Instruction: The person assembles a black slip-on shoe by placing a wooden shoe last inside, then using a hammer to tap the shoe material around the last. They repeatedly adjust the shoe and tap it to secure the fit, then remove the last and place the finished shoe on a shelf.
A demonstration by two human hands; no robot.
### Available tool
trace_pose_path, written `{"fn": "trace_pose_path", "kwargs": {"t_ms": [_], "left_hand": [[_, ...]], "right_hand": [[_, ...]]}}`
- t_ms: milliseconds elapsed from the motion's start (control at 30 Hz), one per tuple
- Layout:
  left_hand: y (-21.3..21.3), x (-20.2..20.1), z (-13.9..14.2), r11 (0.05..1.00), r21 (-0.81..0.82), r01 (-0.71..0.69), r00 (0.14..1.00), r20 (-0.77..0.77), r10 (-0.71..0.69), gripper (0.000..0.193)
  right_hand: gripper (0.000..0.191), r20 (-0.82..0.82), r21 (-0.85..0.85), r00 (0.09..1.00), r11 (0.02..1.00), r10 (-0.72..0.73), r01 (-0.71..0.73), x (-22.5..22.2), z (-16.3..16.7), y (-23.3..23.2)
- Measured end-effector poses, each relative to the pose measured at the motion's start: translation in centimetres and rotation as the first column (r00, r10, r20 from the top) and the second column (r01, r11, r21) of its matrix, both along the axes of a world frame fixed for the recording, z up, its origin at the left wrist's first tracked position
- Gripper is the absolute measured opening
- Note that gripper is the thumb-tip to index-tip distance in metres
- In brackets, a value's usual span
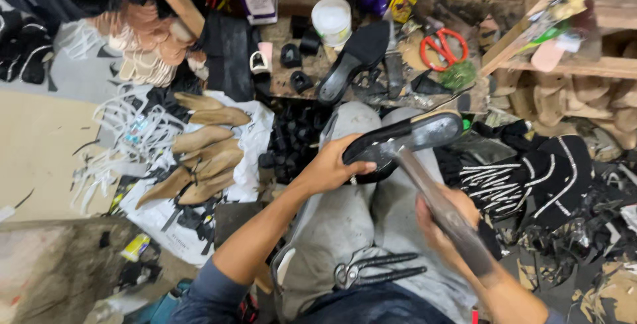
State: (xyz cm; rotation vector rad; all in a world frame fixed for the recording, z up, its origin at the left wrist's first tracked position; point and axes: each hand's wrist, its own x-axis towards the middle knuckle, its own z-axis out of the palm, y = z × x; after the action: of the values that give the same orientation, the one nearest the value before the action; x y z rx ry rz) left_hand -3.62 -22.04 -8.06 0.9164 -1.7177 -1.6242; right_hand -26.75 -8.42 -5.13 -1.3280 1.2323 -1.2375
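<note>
- Looking down from the head camera, the left hand [330, 168] was clenched around the heel end of a black shoe sole [403, 139], thumb on top, holding it over the lap near the centre of the view.
- The sole lay almost level, its shiny underside up and its toe pointing toward 2 o'clock.
- The right hand [443, 221] had its grip closed on the handle of a hammer [438, 208], at about 5 o'clock from the sole.
- The hammer's shaft ran up toward 11 o'clock, and its head met the sole's near edge; the tool was blurred, so the exact contact could not be told.
- A pair of pliers [375, 269] rested on the grey apron [338, 224] across the lap, at 6 o'clock from the sole, apart from both hands.
- At 12 o'clock, on the cluttered table [292, 78], another black sole [352, 62] lay tilted, with a white jar [332, 20] just beyond it.
- Red-handled scissors [443, 46] lay at 1 o'clock on the same table.
- At 9 o'clock, several tan shoe lasts [202, 158] were heaped on white plastic on the floor.
- At 3 o'clock, black uppers with white stripes [531, 178] were piled beside the right knee.
</note>
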Motion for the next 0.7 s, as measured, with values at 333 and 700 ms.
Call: {"fn": "trace_pose_path", "kwargs": {"t_ms": [333, 700], "left_hand": [[0.2, 0.5, -0.6, 0.995, -0.092, -0.036, 0.994, -0.106, 0.027, 0.049], [-0.4, 0.7, -0.3, 0.999, -0.025, -0.041, 0.997, -0.061, 0.039, 0.050]], "right_hand": [[0.039, -0.703, -0.319, 0.709, 0.915, -0.053, -0.247, 0.7, 1.1, -2.9], [0.018, -0.466, -0.032, 0.868, 0.983, -0.174, 0.180, -0.1, -1.5, -1.8]]}}
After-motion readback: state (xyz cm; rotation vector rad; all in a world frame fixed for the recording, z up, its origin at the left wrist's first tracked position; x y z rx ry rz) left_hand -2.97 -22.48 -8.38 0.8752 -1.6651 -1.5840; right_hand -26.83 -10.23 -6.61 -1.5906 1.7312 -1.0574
